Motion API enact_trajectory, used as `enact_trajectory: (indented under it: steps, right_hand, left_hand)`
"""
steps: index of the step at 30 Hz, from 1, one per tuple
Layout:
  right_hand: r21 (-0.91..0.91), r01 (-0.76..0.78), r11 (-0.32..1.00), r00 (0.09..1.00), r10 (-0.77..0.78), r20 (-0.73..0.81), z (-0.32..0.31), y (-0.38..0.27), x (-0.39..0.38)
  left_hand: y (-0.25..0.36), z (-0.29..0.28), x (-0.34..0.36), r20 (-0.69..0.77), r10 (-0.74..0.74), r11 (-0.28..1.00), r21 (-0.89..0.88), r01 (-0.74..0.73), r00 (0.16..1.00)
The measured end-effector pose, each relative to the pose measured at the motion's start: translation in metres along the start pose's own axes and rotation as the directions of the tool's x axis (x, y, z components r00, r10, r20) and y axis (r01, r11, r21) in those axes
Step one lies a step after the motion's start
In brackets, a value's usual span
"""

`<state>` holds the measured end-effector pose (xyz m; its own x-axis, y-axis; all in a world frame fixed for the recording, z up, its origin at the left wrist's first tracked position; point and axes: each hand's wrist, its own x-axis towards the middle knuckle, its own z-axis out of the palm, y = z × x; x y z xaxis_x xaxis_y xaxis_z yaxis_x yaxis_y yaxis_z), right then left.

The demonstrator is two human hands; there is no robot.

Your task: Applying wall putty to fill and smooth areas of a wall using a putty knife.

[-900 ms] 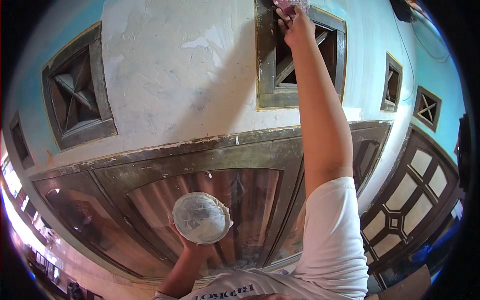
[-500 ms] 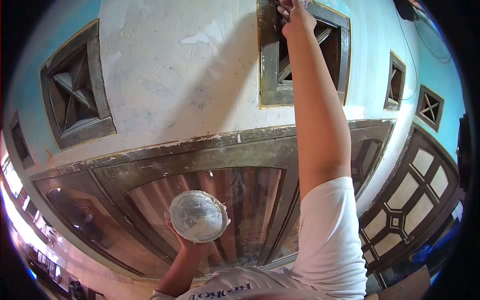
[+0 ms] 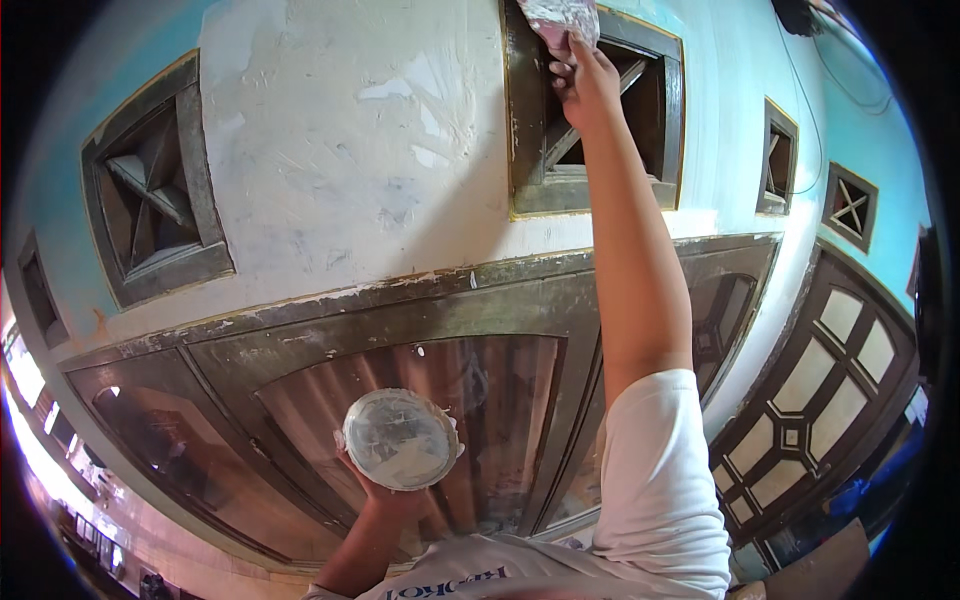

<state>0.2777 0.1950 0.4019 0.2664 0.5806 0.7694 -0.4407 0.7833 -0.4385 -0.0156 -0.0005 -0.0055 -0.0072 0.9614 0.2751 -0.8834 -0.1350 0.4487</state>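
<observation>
My left hand (image 3: 372,488) supports a round tub (image 3: 400,440) from below and behind, low in front of me. White paste is smeared over the tub's inside and rim, and most of the hand is hidden beneath it. Stretched high, my right hand (image 3: 588,85) grips a pinkish putty scraper (image 3: 562,14) coated with white paste; the top of the scraper is cut off by the picture's edge. Behind this hand is a dark wooden vent frame (image 3: 530,195) with crossed slats. To its left, the white wall (image 3: 340,130) carries rough patches of paste.
A wide wooden frame with glass panes (image 3: 500,410) spans the wall below. Another crossed vent (image 3: 150,190) sits at the left. A dark panelled door (image 3: 800,400) stands at the right, and a cable (image 3: 812,130) hangs at the upper right.
My right hand has come down a little, bringing the scraper into view. The tub in my left hand has shifted slightly right and down.
</observation>
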Motion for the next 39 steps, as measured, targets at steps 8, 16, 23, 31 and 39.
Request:
enact_trajectory:
  steps: [8, 16, 23, 31, 39]
  right_hand:
    - [-0.031, 0.065, 0.997, 0.998, -0.064, 0.019, 0.023, -0.045, 0.032]
    - [-0.133, 0.071, 0.989, 0.982, -0.046, 0.183, -0.023, -0.002, 0.039]
    - [-0.167, 0.106, 0.980, 0.987, -0.083, 0.140, -0.017, -0.033, 0.058]
    - [-0.171, 0.126, 0.977, 0.983, -0.099, 0.155, -0.020, -0.034, 0.028]
    - [-0.228, 0.072, 0.971, 0.974, -0.019, 0.226, -0.021, -0.017, 0.023]
  left_hand:
    - [0.003, 0.013, -0.006, -0.013, -0.032, 0.997, -0.075, 0.031, 0.999]
    - [0.011, 0.018, -0.017, 0.110, -0.066, 0.978, -0.188, 0.086, 0.992]
    - [0.001, 0.006, -0.010, -0.025, -0.051, 0.994, -0.099, 0.048, 0.998]
    - [0.000, 0.014, -0.017, 0.061, -0.028, 0.993, -0.111, 0.035, 0.998]
    - [-0.017, 0.013, -0.012, -0.039, -0.004, 0.998, -0.066, 0.001, 0.999]
